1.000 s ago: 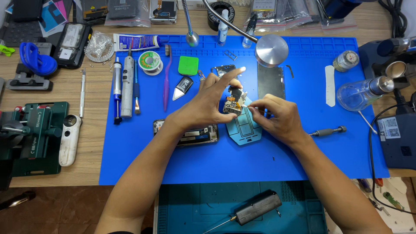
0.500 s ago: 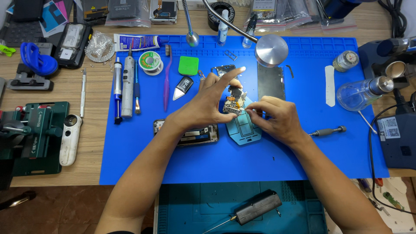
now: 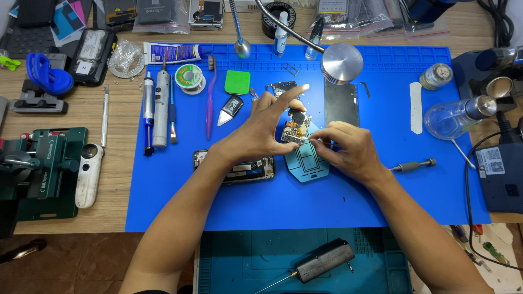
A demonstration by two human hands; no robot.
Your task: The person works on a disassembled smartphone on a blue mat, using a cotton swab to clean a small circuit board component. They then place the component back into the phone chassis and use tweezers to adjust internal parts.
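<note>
Got the little circuit board (image 3: pixel 295 130) pinched in my left hand (image 3: pixel 260 130), fingers clamped on it just above the blue mat (image 3: pixel 163 190). My right hand (image 3: pixel 346 148) sits just right of it, fingertips closed at its lower right edge; can't tell on what. Board runs roughly top-to-bottom.

Electronics repair workshop, prob. phone repair: wooden bench w/ blue silicone work mat (image 3: pixel 180 207) at centre, solder wire spool (image 3: pixel 190 76), precision screwdriver (image 3: pixel 413 165) & opened phone (image 3: pixel 239 169) on it. Green clamp fixture (image 3: pixel 46 169) at left, gooseneck lamp (image 3: pixel 341 62) far centre, bagged spare parts (image 3: pixel 158 13) along far edge, soldering station (image 3: pixel 504 174) at right.
</note>
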